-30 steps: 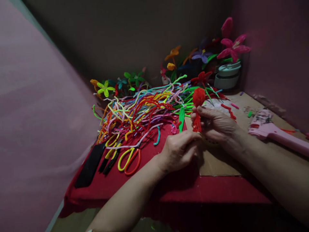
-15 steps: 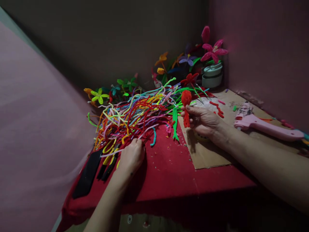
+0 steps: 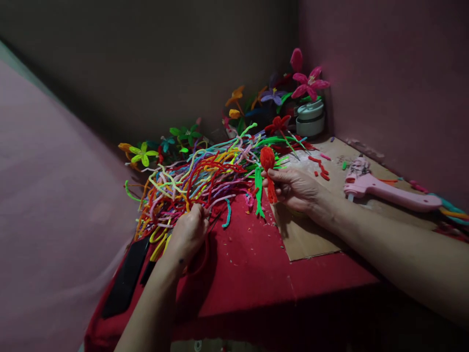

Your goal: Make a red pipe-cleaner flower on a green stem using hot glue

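Between the thumb and fingers of my right hand (image 3: 298,188) is a red pipe-cleaner flower bud (image 3: 267,159), upright, its loose red ends hanging below the fingertips. My left hand (image 3: 190,230) is closed at the front edge of a heap of coloured pipe cleaners (image 3: 205,171). It grips what look like scissors (image 3: 205,256): a dark red loop shows under the palm and thin blades point right, partly hidden. A green pipe-cleaner piece (image 3: 259,193) lies on the red cloth between my hands, with a short teal piece (image 3: 227,213) nearby.
A pink glue gun (image 3: 388,193) rests on the cardboard (image 3: 311,244) at right. Pipe-cleaner flowers (image 3: 311,84) and a pale round container (image 3: 310,120) stand at the back. A black phone (image 3: 126,278) and yellow-handled tools (image 3: 158,244) lie at left.
My left hand has shifted slightly up and left, and a red loop now shows beneath it. The right hand still holds the red bud. The whole view has shifted a little.
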Available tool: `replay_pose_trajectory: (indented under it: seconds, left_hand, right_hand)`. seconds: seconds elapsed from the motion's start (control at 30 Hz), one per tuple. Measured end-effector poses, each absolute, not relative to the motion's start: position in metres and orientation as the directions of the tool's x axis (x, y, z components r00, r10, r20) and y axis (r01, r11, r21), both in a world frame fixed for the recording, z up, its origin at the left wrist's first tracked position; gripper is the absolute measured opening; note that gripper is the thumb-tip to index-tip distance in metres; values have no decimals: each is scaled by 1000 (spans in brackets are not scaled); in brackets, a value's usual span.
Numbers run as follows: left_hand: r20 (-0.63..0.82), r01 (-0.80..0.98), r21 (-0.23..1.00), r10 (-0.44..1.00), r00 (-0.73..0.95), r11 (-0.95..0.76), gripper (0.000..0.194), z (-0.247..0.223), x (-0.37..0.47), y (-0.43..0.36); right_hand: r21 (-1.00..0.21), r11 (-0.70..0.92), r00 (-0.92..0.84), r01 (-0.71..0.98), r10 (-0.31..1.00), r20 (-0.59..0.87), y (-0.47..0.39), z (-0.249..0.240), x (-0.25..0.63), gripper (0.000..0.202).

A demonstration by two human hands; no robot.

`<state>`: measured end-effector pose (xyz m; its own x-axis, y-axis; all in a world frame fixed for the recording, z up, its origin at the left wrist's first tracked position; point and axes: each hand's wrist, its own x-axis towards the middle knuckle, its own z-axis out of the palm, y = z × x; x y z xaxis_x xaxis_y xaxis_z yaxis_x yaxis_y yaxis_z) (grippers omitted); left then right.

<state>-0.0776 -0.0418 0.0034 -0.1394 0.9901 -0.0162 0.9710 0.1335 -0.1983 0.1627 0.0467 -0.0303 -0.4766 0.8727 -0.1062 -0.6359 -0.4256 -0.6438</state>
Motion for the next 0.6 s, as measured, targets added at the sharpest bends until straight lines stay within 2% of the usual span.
replay_pose_trajectory:
  seconds: [0.2,0.37,0.43,0.53,0.6]
  left_hand:
    - [-86,988,-129,992,-92,80,21,6,-77,-46]
    - [-178,950,-293,970,-168,111,25,-2,-69,-49]
    - [-179,943,-310,967,-183,121,25,-5,-68,-47]
    - [-180,953,-283,970,-162,107,20,-2,-73,-44]
    - [-172,973,-217,979,-112,74,19,5,-79,-43]
  right_hand:
    - [-655,-412,-478,-633,874,-88,48,-31,163,6]
    - [-668,-421,-507,-614,859,-75,49,-35,163,5]
    - [-661,-427,-506,-617,859,-82,48,-34,163,3]
    - [-649,-436,-487,-623,866,-114,47,-30,163,2]
    - [-650,-446,-486,-615,864,-132,46,-28,163,6]
